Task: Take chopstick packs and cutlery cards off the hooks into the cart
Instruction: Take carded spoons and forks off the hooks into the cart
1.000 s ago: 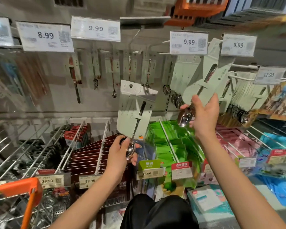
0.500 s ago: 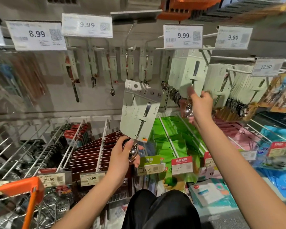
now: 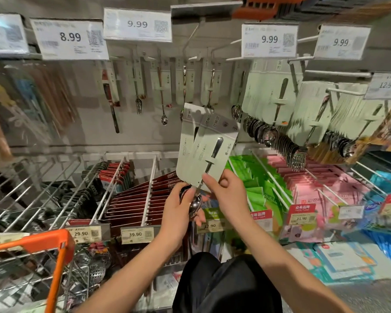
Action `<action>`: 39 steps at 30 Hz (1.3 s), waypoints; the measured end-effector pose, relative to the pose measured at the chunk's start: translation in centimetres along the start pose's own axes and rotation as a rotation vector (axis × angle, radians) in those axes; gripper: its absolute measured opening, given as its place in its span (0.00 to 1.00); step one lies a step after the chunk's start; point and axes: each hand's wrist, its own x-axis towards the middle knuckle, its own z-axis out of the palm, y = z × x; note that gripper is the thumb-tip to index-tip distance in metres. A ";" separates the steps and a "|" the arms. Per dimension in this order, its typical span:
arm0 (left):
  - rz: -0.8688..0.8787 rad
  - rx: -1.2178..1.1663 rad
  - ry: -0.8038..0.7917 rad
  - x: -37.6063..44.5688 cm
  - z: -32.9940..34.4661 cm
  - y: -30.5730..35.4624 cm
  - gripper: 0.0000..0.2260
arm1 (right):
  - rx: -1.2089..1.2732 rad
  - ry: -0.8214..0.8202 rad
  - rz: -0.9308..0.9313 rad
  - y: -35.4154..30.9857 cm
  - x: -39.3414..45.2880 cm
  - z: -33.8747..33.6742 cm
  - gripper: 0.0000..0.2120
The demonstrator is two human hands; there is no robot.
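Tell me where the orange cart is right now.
In the head view the orange cart sits at the bottom left, below the 29.90 price tag and left of the left hand, which holds the spoon cards.

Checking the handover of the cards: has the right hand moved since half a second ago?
Yes. The right hand has come down and left from the hanging spoon cards under the 9.99 tag, joining the left hand on the held cards.

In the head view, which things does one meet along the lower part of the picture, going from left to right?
Orange cart → dark red chopstick packs → left hand → right hand → green packs → pink packs → blue packs.
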 end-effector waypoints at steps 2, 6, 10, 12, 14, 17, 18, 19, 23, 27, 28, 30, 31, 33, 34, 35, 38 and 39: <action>0.012 0.015 0.020 -0.1 0.1 0.0 0.06 | -0.072 0.035 -0.028 -0.1 0.1 0.0 0.14; 0.002 0.022 0.056 -0.1 0.2 -0.1 0.08 | -0.175 0.070 -0.085 0.2 0.5 -0.4 0.07; -0.029 0.010 0.056 -0.2 0.1 -0.2 0.10 | 0.050 0.045 -0.082 0.1 0.8 -0.6 0.07; -0.057 -0.002 0.069 -0.2 0.0 -0.2 0.11 | 0.024 0.130 -0.093 -0.1 1.0 -1.0 0.04; -0.054 -0.025 0.065 -0.1 -0.2 -0.1 0.08 | -0.007 0.237 -0.102 -0.4 1.7 -1.7 0.03; -0.042 -0.053 0.058 0.1 -0.5 0.2 0.07 | 0.057 0.364 -0.165 -1.9 2.7 -3.6 0.06; -0.041 -0.058 0.065 0.1 -0.6 0.2 0.06 | 0.076 0.401 -0.189 -2.5 3.1 -4.3 0.06; -0.038 -0.061 0.074 0.2 -0.7 0.3 0.06 | 0.088 0.437 -0.212 -3.0 3.6 -5.2 0.06; -0.017 -0.047 0.106 0.2 -0.7 0.6 0.06 | 0.118 0.517 -0.321 -5.9 4.7 -7.8 0.06; -0.007 -0.010 0.109 0.1 -0.7 0.4 0.06 | 0.041 0.576 -0.402 -7.6 4.9 -8.7 0.07; -0.005 0.008 0.109 0.1 -0.7 0.4 0.06 | 0.026 0.565 -0.390 -7.6 4.9 -8.8 0.11; 0.000 0.024 0.110 0.1 -0.7 0.4 0.06 | 0.048 0.560 -0.309 -6.2 5.8 -9.5 0.16; 0.000 0.020 0.110 0.1 -0.6 0.4 0.06 | 0.051 0.547 -0.263 -5.5 6.0 -9.7 0.16; -0.003 0.011 0.108 0.0 -0.6 0.5 0.06 | 0.097 0.537 -0.184 -4.1 6.8 -10.6 0.16; -0.001 0.009 0.108 0.0 -0.6 0.6 0.06 | 0.138 0.517 -0.156 -4.1 7.0 -10.7 0.16; 0.004 0.007 0.107 0.0 -0.6 0.7 0.06 | 0.154 0.504 -0.140 -4.0 7.5 -10.9 0.16; 0.022 0.015 0.113 -0.1 -0.6 0.8 0.06 | 0.138 0.484 -0.093 -4.7 9.4 -10.9 0.17; 0.026 0.024 0.115 0.0 -0.6 0.8 0.06 | 0.163 0.477 -0.071 -4.7 10.1 -10.9 0.17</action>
